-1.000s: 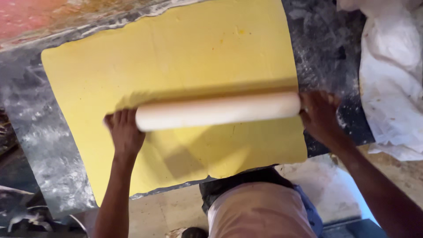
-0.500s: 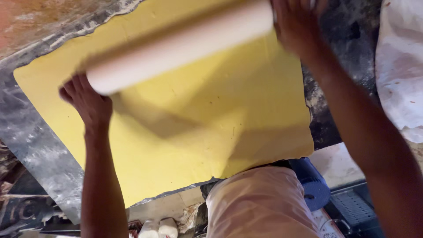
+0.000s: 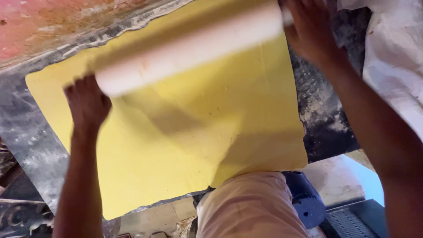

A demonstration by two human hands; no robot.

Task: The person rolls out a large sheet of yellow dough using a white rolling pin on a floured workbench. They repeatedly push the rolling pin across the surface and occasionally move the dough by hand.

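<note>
A long, pale rolling pin [image 3: 189, 48], blurred, lies tilted across the far part of a broad, flat sheet of yellow dough [image 3: 185, 145], which is spread over a dark, flour-dusted worktop [image 3: 321, 119].
</note>
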